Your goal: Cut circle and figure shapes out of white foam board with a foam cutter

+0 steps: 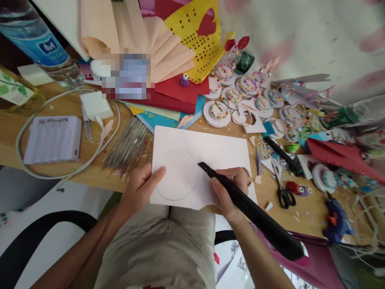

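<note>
A white sheet of paper (207,152) lies at the near edge of the wooden desk, with a pencilled circle (177,175) drawn on its left half. My left hand (141,186) pinches the sheet's lower left corner, thumb on top near the circle. My right hand (230,188) grips a long black tool (249,208) whose tip rests on the paper just right of the circle; the fingers also press on the sheet's lower right part.
Black scissors (282,188), a blue glue gun (335,220), round paper decorations (216,112), coloured paper stacks (183,86), a bundle of thin wires (130,146), a white battery case (52,138) with cable, and a water bottle (39,44) crowd the desk (90,172).
</note>
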Action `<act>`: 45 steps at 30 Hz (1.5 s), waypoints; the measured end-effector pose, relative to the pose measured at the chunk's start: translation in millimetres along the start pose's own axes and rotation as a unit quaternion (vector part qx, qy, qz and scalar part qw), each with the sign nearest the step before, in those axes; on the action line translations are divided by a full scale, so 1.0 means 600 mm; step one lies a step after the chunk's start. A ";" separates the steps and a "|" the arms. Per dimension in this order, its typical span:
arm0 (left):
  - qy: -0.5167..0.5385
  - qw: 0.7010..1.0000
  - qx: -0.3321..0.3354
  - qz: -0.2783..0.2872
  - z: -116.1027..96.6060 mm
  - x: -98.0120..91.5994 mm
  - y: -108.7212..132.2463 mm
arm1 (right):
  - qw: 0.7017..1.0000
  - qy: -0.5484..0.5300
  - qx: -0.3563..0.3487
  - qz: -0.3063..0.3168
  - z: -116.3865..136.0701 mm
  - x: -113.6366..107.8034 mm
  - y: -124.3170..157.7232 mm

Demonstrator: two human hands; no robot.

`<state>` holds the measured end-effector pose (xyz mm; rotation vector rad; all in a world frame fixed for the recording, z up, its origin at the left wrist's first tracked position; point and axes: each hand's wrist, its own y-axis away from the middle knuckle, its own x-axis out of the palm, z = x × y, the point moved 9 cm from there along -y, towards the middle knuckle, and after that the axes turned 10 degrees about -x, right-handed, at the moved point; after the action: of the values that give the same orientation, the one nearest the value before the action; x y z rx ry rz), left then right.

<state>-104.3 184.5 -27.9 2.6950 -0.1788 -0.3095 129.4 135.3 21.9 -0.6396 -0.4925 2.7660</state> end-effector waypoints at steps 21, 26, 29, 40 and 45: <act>0.009 1.000 -0.001 0.020 0.000 0.007 0.006 | 0.974 0.115 -0.190 0.046 0.050 0.008 -0.009; 0.007 1.000 0.009 0.014 -0.004 0.008 0.008 | 0.973 0.127 -0.190 0.025 0.046 -0.001 -0.006; 0.012 1.000 0.004 0.013 -0.005 0.009 0.007 | 0.975 0.132 -0.181 0.010 0.043 -0.005 -0.003; 0.014 1.000 -0.007 0.000 0.006 0.007 0.007 | 0.990 0.094 -0.106 0.024 0.019 -0.019 0.001; 0.003 1.000 -0.001 -0.014 -0.002 0.004 0.010 | 0.994 0.061 -0.081 0.034 0.006 -0.021 0.006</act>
<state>-102.2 179.0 -24.9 2.6971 -0.1397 -0.3111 138.1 126.8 28.5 -0.8733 -0.6860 2.7481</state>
